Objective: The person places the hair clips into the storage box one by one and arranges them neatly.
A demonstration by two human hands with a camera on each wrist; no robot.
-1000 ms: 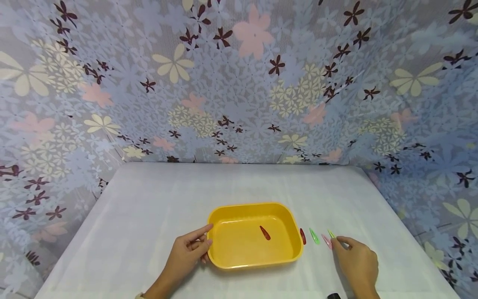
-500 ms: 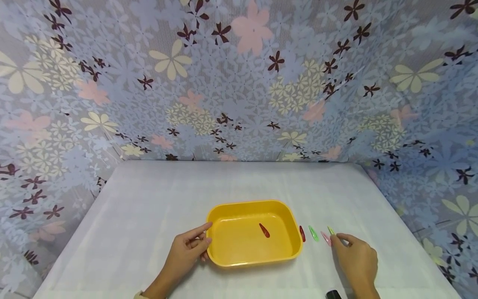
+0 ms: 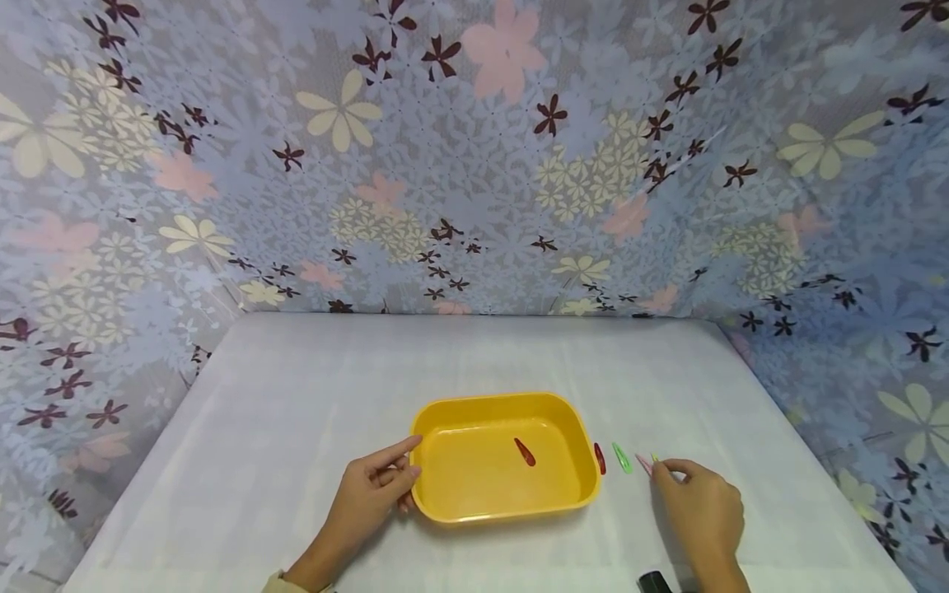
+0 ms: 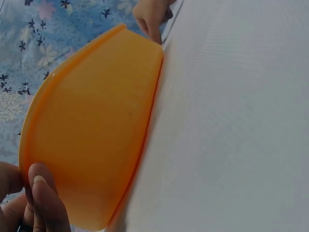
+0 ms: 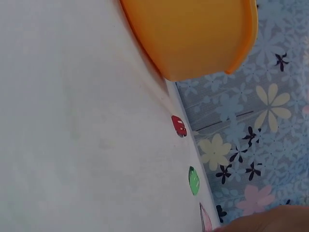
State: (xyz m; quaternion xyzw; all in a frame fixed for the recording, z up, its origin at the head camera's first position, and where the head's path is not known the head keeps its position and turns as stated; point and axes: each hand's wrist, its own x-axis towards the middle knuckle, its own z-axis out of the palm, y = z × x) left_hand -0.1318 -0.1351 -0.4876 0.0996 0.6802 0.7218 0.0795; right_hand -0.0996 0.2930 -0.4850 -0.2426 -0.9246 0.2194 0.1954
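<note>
A yellow plastic tray (image 3: pixel 504 506) stands on the table, with a red snap hair clip (image 3: pixel 525 452) lying inside. My left hand (image 3: pixel 373 494) grips its left rim; the left wrist view shows bent fingers (image 4: pixel 48 203) against the tray wall (image 4: pixel 96 121). To the right of the tray lie another red hair clip (image 3: pixel 600 459) and a green hair clip (image 3: pixel 622 458). My right hand (image 3: pixel 698 511) pinches the near end of a pink hair clip (image 3: pixel 643 464). A yellow-green hair clip (image 3: pixel 655 458) shows just behind those fingertips, mostly hidden.
White cloth (image 3: pixel 334 371) covers the table. Flowered fabric (image 3: pixel 474 206) hangs behind it and along both sides. A black object (image 3: pixel 654 581) pokes in at the bottom edge beside my right wrist.
My right hand has shifted slightly left, from beside the yellow-green clip onto the pink clip's near end, covering more of the yellow-green one. My left hand keeps its hold on the tray.
</note>
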